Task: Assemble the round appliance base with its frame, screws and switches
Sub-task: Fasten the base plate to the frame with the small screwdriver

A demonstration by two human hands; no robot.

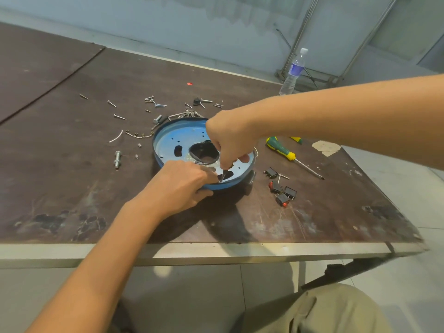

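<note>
Blue round base [173, 145] sits open side up, roughly mid-table, closer to the right edge than the left. A black collar [204, 155] sits at its centre opening.

Left hand [182, 186] grips the base's near rim, fingers curled over the lip and thumb under it. Right hand [228, 140] comes in from the right above the base with fingers curled, pinching a small dark part [223, 174] with its tip at the near slot. I can't tell from here what that part is.

Loose screws [120, 116] are scattered behind and left of the base, toward the far edge. One larger bolt [117, 159] lies alone to the left.

Black switches [282, 192] with red rockers are clustered just right of the base, near the right edge. A green and yellow screwdriver [283, 150] lies behind them, tip pointing to the right edge. A water bottle [294, 70] stands at the far right corner of the table [60, 164].
</note>
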